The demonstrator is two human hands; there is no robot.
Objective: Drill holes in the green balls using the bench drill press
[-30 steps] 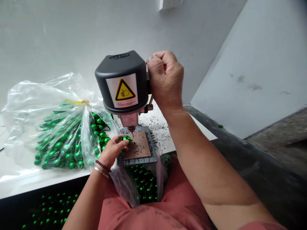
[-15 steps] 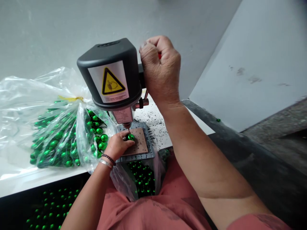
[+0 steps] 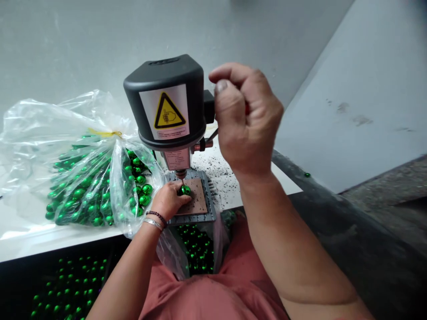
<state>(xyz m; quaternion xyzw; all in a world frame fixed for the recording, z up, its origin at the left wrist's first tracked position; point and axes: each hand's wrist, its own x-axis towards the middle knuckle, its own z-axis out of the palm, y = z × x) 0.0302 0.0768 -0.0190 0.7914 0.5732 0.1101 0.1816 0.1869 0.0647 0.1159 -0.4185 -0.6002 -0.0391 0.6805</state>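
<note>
A green shiny ball (image 3: 186, 191) sits on a brown board (image 3: 199, 202) on the base of a small black drill press (image 3: 167, 104). My left hand (image 3: 168, 198) is closed on the ball from its left, fingers behind it and thumb at its front. The thin drill bit (image 3: 183, 181) points down at the ball's top; I cannot tell whether it has entered. Raised at the machine's right side, my right hand (image 3: 248, 118) is wrapped round the press lever, whose handle is mostly hidden, with a bit of red showing between the fingers.
A clear plastic bag (image 3: 115, 178) of green balls, with a yellow tie (image 3: 105, 133), lies left of the press. Dark shavings (image 3: 220, 173) litter the white table. Below the table edge, more green balls fill an opened bag (image 3: 196, 251) by my lap and a dark area at left.
The view has shifted, so the press appears further right. My right hand has come down and a little away from the machine with the lever. My left hand still holds the ball under the bit.
</note>
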